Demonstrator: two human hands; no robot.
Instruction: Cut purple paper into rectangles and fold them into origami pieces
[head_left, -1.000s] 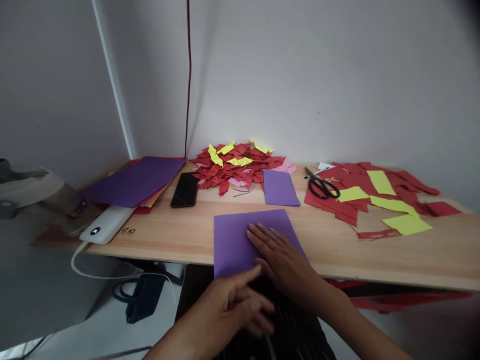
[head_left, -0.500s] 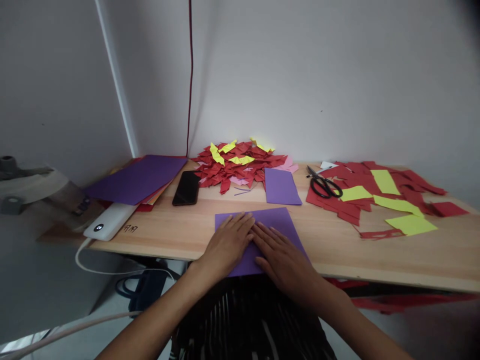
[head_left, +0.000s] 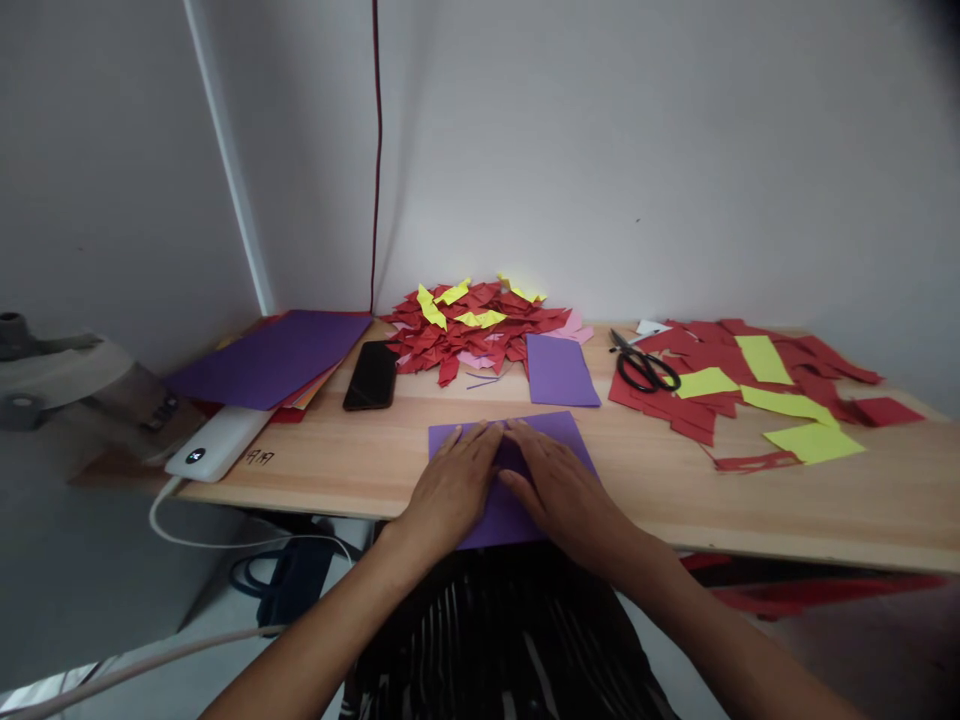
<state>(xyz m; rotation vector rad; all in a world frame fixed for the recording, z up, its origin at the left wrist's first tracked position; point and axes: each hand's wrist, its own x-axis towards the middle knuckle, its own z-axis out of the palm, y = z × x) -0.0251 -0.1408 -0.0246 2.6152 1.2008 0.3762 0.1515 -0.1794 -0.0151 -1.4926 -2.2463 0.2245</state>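
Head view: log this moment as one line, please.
left hand: resting on purple sheet | right hand: resting on same sheet | smaller purple piece: farther back, untouched | scissors: untouched

Left hand [head_left: 455,487], a second ago held clear of the purple sheet [head_left: 496,522] at its near edge, now laid on its left part. Right hand [head_left: 561,487] shifted farther up the sheet, thumb drawn inward. Pale cable [head_left: 161,656] brought into view, lower left.
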